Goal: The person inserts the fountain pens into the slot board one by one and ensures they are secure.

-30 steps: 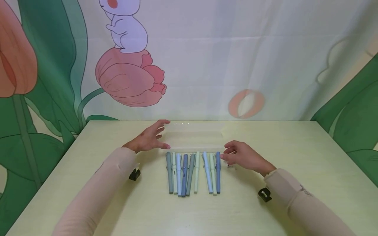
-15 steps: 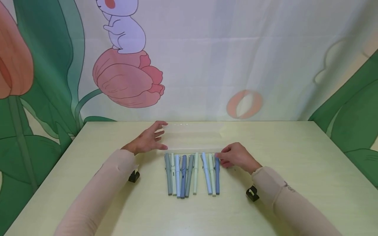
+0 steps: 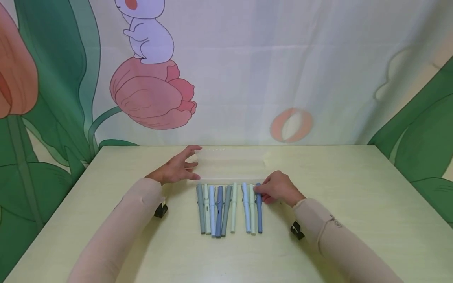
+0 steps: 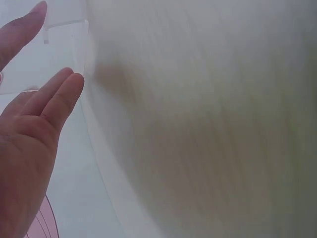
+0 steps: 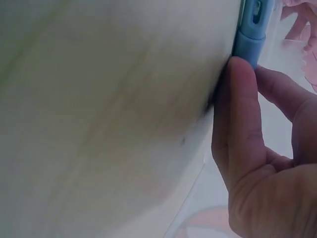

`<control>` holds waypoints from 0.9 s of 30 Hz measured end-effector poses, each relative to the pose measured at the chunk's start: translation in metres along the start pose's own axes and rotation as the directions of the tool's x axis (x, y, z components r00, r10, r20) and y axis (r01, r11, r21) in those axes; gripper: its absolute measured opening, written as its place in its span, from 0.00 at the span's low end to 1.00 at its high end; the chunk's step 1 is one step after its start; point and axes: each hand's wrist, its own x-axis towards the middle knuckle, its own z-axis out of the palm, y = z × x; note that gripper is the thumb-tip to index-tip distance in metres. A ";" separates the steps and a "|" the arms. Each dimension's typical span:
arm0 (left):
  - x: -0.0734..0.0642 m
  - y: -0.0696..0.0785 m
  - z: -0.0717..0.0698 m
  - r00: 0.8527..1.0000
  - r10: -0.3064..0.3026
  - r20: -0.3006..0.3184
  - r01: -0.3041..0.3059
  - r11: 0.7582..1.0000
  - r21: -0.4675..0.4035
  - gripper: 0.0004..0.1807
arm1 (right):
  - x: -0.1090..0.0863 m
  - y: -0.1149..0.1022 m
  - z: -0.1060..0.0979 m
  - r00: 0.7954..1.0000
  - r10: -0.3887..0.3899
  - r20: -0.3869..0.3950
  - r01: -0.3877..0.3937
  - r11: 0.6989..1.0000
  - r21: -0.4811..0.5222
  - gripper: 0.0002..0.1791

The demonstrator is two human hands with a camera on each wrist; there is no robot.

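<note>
Several capped pens lie side by side on the table, clips near their far ends. At the right end of the row is a dark blue pen (image 3: 259, 214), beside a pale green pen (image 3: 252, 214) and a light blue pen (image 3: 246, 208). My right hand (image 3: 281, 188) pinches the dark blue pen near its far end; the right wrist view shows fingertips (image 5: 242, 67) against the blue barrel. Behind the row sits a clear plastic tray (image 3: 230, 163). My left hand (image 3: 177, 167) spans its left end, thumb and index finger spread towards the two corners, fingers fairly straight (image 4: 64, 99).
Left of a small gap lie more pens, among them a grey-green pen (image 3: 201, 210), a dark blue pen with a slot (image 3: 219, 212) and a pale green pen (image 3: 234, 208). A printed curtain (image 3: 230, 78) hangs along the table's (image 3: 336, 177) far edge.
My right hand has moved left onto the far end of the dark blue pen. The rightmost pens now lie straighter and closer together. My left hand stays at the tray.
</note>
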 end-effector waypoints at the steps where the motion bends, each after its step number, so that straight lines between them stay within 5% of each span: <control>1: 0.001 0.000 0.000 1.000 0.006 0.000 -0.006 1.000 0.003 0.54 | 0.000 0.000 -0.001 1.000 -0.001 0.005 0.001 1.000 -0.004 0.17; 13: 0.000 -0.002 0.002 0.999 0.017 -0.031 -0.016 0.999 0.032 0.53 | 0.001 0.001 -0.004 0.999 0.025 0.027 -0.024 0.999 -0.038 0.12; 27: 0.000 -0.006 0.002 1.000 0.011 -0.026 -0.011 1.000 0.002 0.57 | 0.001 -0.004 0.002 0.998 -0.044 -0.034 0.035 0.975 -0.220 0.12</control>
